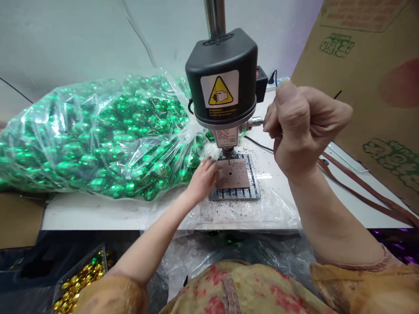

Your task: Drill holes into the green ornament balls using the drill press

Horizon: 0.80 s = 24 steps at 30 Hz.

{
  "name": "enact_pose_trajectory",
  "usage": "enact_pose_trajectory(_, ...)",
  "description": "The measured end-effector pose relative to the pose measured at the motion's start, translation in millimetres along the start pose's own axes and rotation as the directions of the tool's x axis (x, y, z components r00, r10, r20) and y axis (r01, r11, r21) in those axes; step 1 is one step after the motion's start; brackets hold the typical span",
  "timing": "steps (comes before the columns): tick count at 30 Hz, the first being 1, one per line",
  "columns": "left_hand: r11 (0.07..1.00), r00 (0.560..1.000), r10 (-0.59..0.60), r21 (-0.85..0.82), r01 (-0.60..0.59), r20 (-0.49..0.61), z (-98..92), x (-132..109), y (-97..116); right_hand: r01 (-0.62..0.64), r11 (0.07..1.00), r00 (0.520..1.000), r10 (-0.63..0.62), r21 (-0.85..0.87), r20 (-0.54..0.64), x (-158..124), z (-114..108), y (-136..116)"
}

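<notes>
A black drill press (222, 78) with a yellow warning label stands at the centre. Under its chuck a brownish board (240, 174) with a dark hole lies on the slotted metal base (253, 185), dark crumbs scattered over both. My left hand (204, 176) rests at the board's left edge near the chuck, its fingers together; whatever they hold is hidden. Raised to the right of the drill head, my right hand (297, 122) is closed around the end of the press's feed handle (255, 122), which mostly disappears behind the fingers.
A large clear bag of shiny green beads (108, 135) fills the left of the white table (98, 213). A cardboard box (369, 87) stands at right, beside brown straps (360, 183). Gold beads (78, 281) sit in a container at lower left. Clear plastic drapes over the front edge.
</notes>
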<state>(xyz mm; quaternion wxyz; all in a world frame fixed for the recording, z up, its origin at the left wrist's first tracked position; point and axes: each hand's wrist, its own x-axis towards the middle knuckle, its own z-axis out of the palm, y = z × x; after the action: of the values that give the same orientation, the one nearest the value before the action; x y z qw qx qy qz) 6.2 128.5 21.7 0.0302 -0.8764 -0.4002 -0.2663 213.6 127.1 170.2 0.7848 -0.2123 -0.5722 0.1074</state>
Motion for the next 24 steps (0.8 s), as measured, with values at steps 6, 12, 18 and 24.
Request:
enact_pose_trajectory(6, 0.900, 0.899, -0.337, 0.375, 0.221, 0.279, 7.6, 59, -42, -0.023, 1.000, 1.000, 0.023, -0.021, -0.017, -1, 0, 0)
enact_pose_trajectory(12, 0.692, 0.790, -0.603, 0.566, 0.449, 0.110, -3.5, 59, -44, -0.013, 1.000, 1.000, 0.013, -0.010, -0.016, -3, 0, -1)
enact_pose_trajectory(18, 0.696, 0.823, -0.563, 0.581, 0.422, 0.076, -19.4, 56, -47, -0.031, 0.997, 0.999, 0.029, -0.067, -0.018, -4, -1, 0)
enact_pose_trajectory(24, 0.697, 0.800, -0.579, 0.607, 0.382, 0.160, -45.2, 35, -45, 0.018, 0.999, 0.999, -0.019, -0.034, -0.029, -3, 1, 1)
